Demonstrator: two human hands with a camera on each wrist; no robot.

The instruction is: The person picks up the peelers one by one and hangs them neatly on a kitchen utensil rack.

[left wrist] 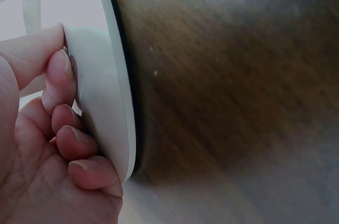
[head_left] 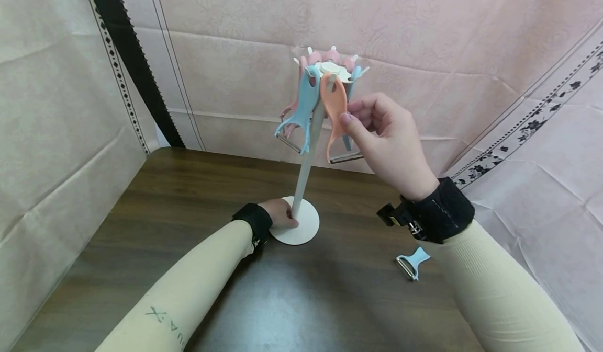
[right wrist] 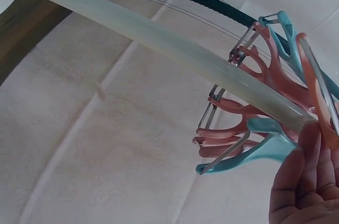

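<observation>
A white stand has an upright pole (head_left: 303, 177), a round base (head_left: 307, 227) and a ring of hooks at the top. My left hand (head_left: 279, 213) grips the pole's foot, low over the base, with curled fingers (left wrist: 85, 171). Up at the hooks, my right hand (head_left: 393, 140) pinches an orange peeler (head_left: 334, 103) by its handle. The peeler's handle hole is at a front hook, and its blade points down. Beside it hangs a light blue peeler (head_left: 307, 101). Several pink peelers (head_left: 332, 56) hang behind, along with another blue peeler (right wrist: 270, 147), partly hidden in the head view.
Another light blue peeler (head_left: 414, 260) lies on the brown wooden table (head_left: 212, 184), close to my right forearm. Patterned pale cloth (head_left: 235, 80) hangs behind and at both sides of the table.
</observation>
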